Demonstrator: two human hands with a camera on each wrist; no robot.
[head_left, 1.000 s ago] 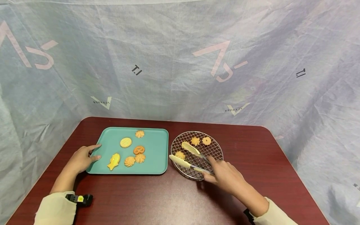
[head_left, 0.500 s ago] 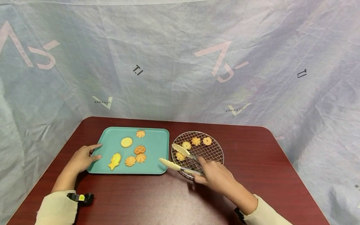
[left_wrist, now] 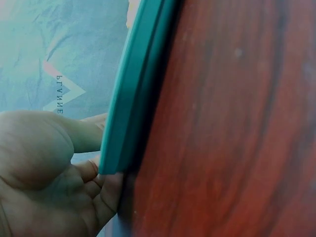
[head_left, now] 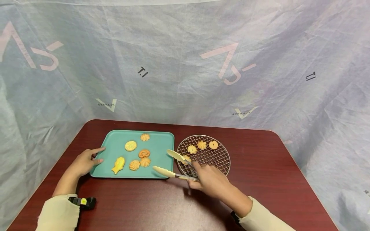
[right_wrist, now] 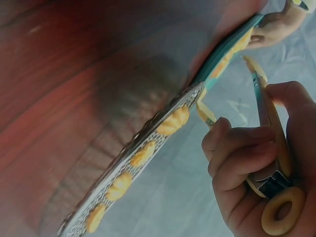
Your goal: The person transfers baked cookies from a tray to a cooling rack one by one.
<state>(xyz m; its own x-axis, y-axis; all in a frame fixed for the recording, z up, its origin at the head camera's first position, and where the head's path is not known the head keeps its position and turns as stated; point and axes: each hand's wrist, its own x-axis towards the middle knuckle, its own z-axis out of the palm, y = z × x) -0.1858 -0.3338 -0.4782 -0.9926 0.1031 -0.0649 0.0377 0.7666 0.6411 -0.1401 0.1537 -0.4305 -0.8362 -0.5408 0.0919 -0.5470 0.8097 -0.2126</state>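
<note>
In the head view my left hand (head_left: 84,162) holds the left edge of a teal tray (head_left: 162,144), thumb and index finger over the rim. The left wrist view shows its other fingers curled against the outer side. Cookies lie on the tray, among them a yellow fish-shaped cookie (head_left: 118,164) and a pretzel-shaped cookie (head_left: 144,153). My right hand (head_left: 212,181) grips a pair of tongs (right_wrist: 272,118) with cream tips. Its arms stand apart with nothing between them, above the tray's right front corner.
Right of the tray stands a round wire cooling rack (head_left: 216,158) bearing several cookies, including one (head_left: 186,159) partly behind the tongs. Both rest on a dark red wooden table (head_left: 138,205). A grey fabric sheet (head_left: 173,64) hangs behind.
My right hand has moved left with the tongs, from over the rack to the tray's right end. The cookie near the upper tong tip stays on the rack. My left hand keeps its place.
</note>
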